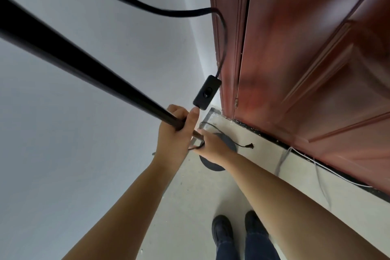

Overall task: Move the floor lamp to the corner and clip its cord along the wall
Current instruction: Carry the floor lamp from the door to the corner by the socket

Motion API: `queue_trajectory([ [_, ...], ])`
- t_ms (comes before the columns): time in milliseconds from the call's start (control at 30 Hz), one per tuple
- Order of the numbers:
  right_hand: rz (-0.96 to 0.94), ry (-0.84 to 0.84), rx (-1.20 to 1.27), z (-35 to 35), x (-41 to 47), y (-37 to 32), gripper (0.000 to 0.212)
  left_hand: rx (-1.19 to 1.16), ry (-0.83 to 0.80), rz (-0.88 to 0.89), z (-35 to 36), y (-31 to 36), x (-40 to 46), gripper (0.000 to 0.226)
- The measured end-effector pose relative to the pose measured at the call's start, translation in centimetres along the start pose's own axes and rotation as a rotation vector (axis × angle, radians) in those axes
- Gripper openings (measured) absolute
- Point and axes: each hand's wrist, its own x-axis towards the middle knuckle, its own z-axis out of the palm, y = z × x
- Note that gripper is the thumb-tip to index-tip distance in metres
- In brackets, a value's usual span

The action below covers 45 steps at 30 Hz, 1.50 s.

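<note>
Left hand point(175, 131) wrapped tight around the lamp pole point(84, 69), fingers curled fully over the slim black shaft, thumb lying up along it toward the inline switch point(207, 92). Right hand point(213, 146) lower on the same pole, fingers closed; a loop of thin black cord point(147, 5) shows at its grip, though whether it is pinched there I cannot tell. Pole smooth, matte, round in section. Switch a small black rectangular block with a rocker, hanging on the cord beside the reddish-brown panelled door point(306, 59). Round, flat, dark lamp base point(226, 140) sits on pale concrete floor point(190, 207), close to the corner where the grey wall point(73, 133) meets the door frame. Plug end point(250, 145) lies loose by the base.
</note>
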Motion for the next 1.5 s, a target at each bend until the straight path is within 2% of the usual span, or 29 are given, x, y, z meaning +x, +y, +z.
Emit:
queue_trajectory([
  [33,0.032,0.004,0.034,0.1,0.5,-0.5,0.020,-0.062,-0.022,-0.027,0.2,0.2,0.2,0.038],
  [100,0.079,0.016,0.062,0.2,1.0,-0.9,0.037,-0.198,-0.090,-0.076,0.5,0.4,0.4,0.043],
  [200,0.060,-0.009,-0.016,0.2,0.2,-1.4,0.044,-0.263,-0.069,-0.097,0.6,0.7,-0.2,0.054],
  [300,0.021,-0.070,-0.158,0.5,-1.6,-2.5,0.043,-0.268,0.067,-0.142,-0.2,1.6,-1.8,0.049],
  [400,-0.009,-0.117,-0.179,0.6,-3.6,-4.6,0.040,-0.316,0.176,-0.180,-2.1,3.1,-3.9,0.050],
  [567,-0.067,-0.288,-0.262,1.5,-9.8,-9.1,0.027,-0.386,0.334,-0.214,-6.3,6.6,-9.6,0.050],
  [700,-0.139,-0.364,-0.376,4.1,-15.9,-12.5,0.041,-0.445,0.493,-0.226,-10.2,9.2,-16.2,0.052],
  [800,-0.150,-0.439,-0.416,7.1,-20.6,-15.0,0.041,-0.491,0.624,-0.227,-13.6,10.6,-21.8,0.055],
  [900,-0.189,-0.532,-0.457,11.2,-25.3,-17.1,0.039,-0.522,0.751,-0.232,-17.3,10.8,-27.9,0.054],
  [1133,-0.267,-0.785,-0.641,25.3,-37.4,-19.5,0.014,-0.586,1.038,-0.274,-25.7,7.7,-45.5,0.061],
  [1267,-0.344,-0.898,-0.800,36.5,-47.2,-19.7,0.028,-0.623,1.245,-0.313,-31.0,4.3,-59.2,0.064],
  [1433,-0.409,-1.018,-0.823,48.8,-59.0,-20.8,0.029,-0.596,1.417,-0.316,-37.9,2.4,-73.7,0.063],
  [1500,-0.445,-1.076,-0.832,53.0,-63.1,-21.8,0.020,-0.566,1.457,-0.317,-40.8,2.1,-78.3,0.061],
])
